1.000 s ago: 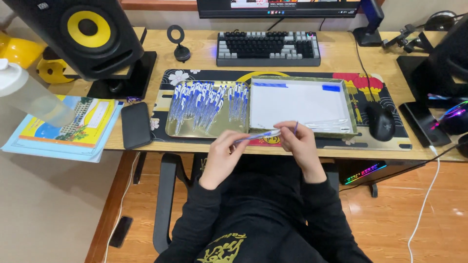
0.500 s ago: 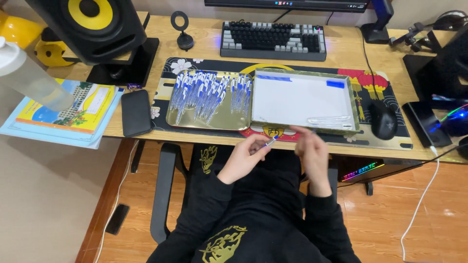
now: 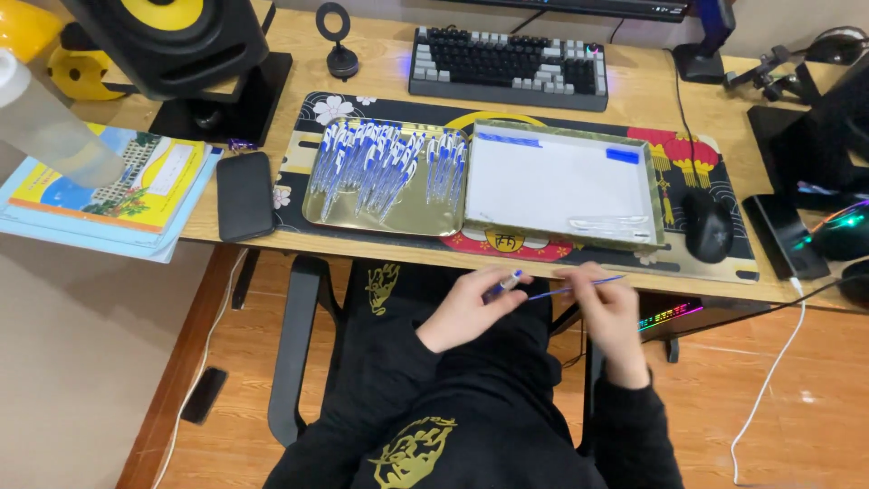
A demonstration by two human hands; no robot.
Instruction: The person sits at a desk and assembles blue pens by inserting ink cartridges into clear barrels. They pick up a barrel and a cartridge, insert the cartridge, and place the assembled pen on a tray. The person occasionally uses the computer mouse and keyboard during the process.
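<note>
Yellow book point(image 3: 109, 177): lies at the far left of the wooden counter point(image 3: 226, 237), part over its edge, unchanged from a second ago.
Black phone point(image 3: 244, 195): flat just right of the book, touching nothing the hands use.
Gold tray point(image 3: 312, 215): holds a dense row of blue-and-white pens point(image 3: 385, 163), all lying loose; neither hand is near it.
Left hand point(image 3: 462, 312): low over the lap, below the counter edge; its grip is closed, thumb and fingertips pinched on the pen barrel point(image 3: 503, 284).
Pen barrel: a short stub with a pale tip, pointing up and right toward the other hand, apart from it.
What changed: a second ago both hands met on one pen at the counter edge; half a second ago they began to part; now they are clearly separated and lower (the view itself has also shifted a little).
Blue refill point(image 3: 579, 288): a thin rod, near level, out of the barrel as far as I can judge, so the pen now reads as two pieces.
Right hand point(image 3: 608, 312): beside the left, its grip closed on the refill's near end, the rod sticking out to the right.
White tray point(image 3: 561, 239): on the counter above the right hand, touching the gold tray; a few pale thin pieces lie near its lower right corner, too small to tell.
Black mouse point(image 3: 706, 226): right of the white tray, untouched.
</note>
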